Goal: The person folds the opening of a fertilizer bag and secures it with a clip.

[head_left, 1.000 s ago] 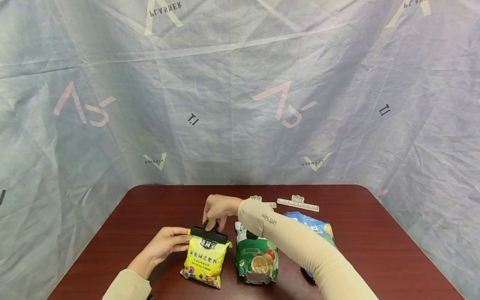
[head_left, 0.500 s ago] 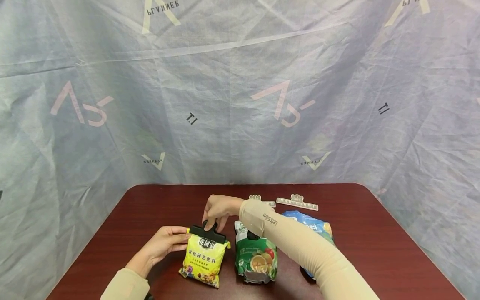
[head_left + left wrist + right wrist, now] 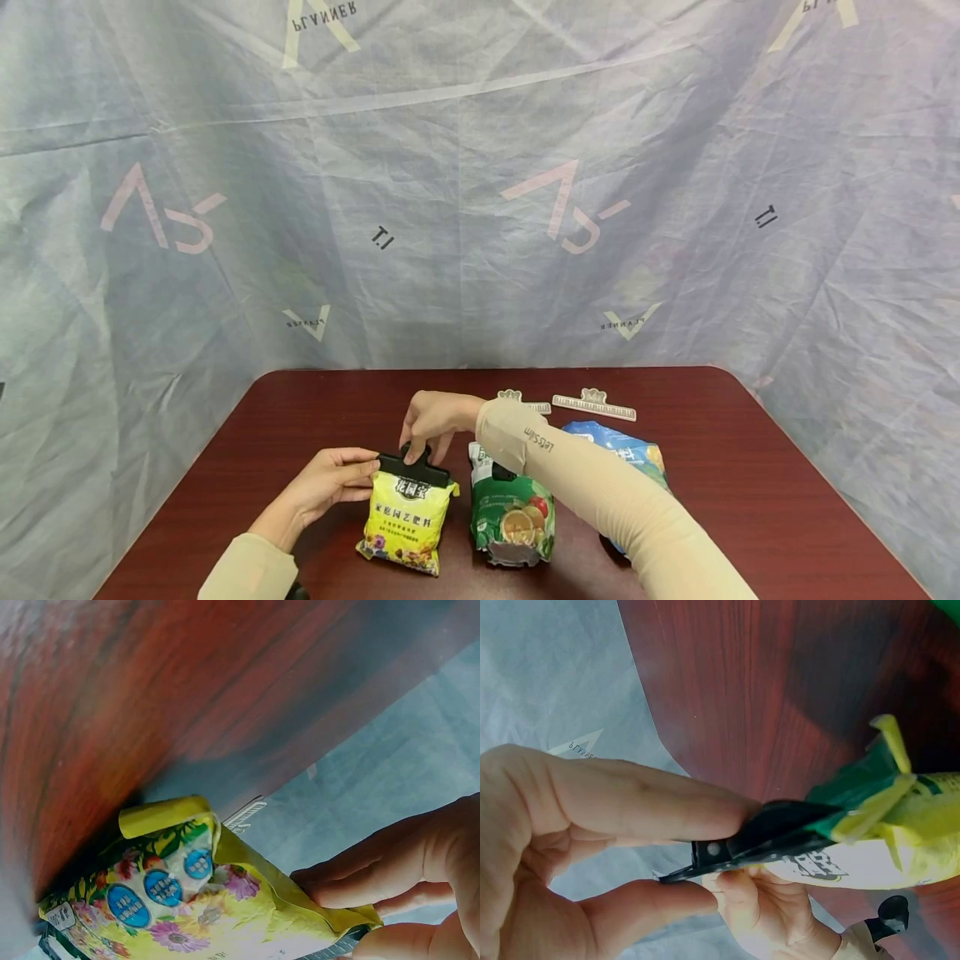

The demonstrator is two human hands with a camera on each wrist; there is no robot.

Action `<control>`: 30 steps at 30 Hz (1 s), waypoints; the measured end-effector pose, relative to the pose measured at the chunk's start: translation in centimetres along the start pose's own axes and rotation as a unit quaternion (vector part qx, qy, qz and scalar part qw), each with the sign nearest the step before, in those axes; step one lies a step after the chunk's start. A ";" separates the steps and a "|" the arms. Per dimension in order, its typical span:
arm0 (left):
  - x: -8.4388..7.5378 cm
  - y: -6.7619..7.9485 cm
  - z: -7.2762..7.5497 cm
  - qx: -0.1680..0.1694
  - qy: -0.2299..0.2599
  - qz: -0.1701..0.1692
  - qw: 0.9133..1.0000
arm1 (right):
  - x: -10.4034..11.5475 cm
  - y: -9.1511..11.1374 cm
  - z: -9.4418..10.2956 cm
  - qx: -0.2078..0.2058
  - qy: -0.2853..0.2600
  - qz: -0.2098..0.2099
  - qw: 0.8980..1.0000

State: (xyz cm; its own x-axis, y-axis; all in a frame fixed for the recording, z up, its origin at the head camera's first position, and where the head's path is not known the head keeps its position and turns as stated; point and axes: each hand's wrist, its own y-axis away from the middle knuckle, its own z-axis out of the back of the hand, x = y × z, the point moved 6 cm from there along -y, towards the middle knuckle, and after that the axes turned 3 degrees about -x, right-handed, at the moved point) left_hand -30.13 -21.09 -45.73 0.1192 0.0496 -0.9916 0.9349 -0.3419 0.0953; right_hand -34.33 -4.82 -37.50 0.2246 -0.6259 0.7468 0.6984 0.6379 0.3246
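A yellow fertilizer bag stands at the front left of the table, its top edge in a long black bag clip. My right hand pinches the clip's handle between thumb and fingers; the right wrist view shows the black clip across the folded top. At the bag's upper left corner, my left hand pinches the edge beside the clip's end. In the left wrist view the flowered back of the yellow bag faces the camera, with thumb and fingers of my left hand on its corner.
A green bag with fruit pictures and a black clip on it stands right of the yellow one. Partly behind my right sleeve lies a blue bag. Two pale clips lie at the back, one fully visible.
Both hands, the clip and the top of the yellow bag have shifted slightly to the left. Both grips look the same, and the other bags have stayed put.
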 end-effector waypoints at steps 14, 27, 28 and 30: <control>0.1 -0.1 -0.3 -0.011 -0.004 0.008 1.000 | -1.2 0.7 0.1 -0.015 -0.040 0.001 0.999; 0.2 0.0 -0.3 -0.015 0.002 0.005 1.000 | -3.1 2.7 0.6 -0.034 -0.083 0.028 0.996; 0.2 0.0 -0.2 -0.016 0.003 0.004 1.000 | -3.2 2.8 0.5 -0.039 -0.083 0.028 0.995; 0.1 0.1 -0.2 -0.016 0.005 0.003 1.000 | -3.4 3.2 0.3 -0.046 -0.090 0.025 0.995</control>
State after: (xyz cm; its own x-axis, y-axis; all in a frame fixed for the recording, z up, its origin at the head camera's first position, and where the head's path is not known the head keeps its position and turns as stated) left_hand -29.95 -20.92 -45.85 0.1285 0.0578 -0.9900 0.9441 -0.3126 0.1043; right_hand -33.07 -0.55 -38.79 0.1423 -0.4986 0.8551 0.7509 0.6172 0.2350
